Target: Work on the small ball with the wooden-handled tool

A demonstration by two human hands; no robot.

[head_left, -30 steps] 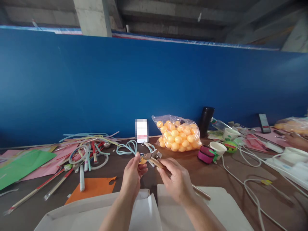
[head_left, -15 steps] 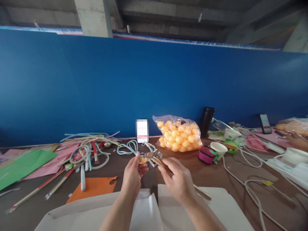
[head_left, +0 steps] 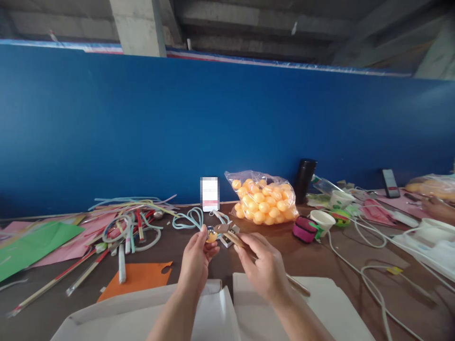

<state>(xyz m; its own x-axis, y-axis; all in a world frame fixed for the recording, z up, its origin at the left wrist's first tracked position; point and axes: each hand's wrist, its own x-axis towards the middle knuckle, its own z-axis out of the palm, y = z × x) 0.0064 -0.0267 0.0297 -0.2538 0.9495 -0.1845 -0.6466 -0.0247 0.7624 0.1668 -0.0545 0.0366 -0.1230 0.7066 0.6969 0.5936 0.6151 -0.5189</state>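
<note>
Between thumb and fingers, my left hand (head_left: 197, 258) holds a small round object (head_left: 212, 234), orange with a shiny bluish top. My right hand (head_left: 263, 265) grips a thin brownish stick-like tool (head_left: 240, 240), whose flat end points left beside the round object. Whether the two touch is too small to tell. Just behind the hands, a small white box (head_left: 226, 242) lies on the table, partly hidden by the tool. Light blue cord (head_left: 190, 218) is coiled behind my left hand.
A bag of orange balls (head_left: 265, 201) stands behind my right hand. Tubes and strips (head_left: 133, 225) and orange paper (head_left: 138, 280) lie left. White cardboard (head_left: 320, 303) is in front; a purple pouch (head_left: 304, 229), paper cup (head_left: 323, 219) and cables (head_left: 371, 279) are right.
The round object in my left hand has turned slightly, showing more of its shiny top. Both hands keep their grips in nearly the same place.
</note>
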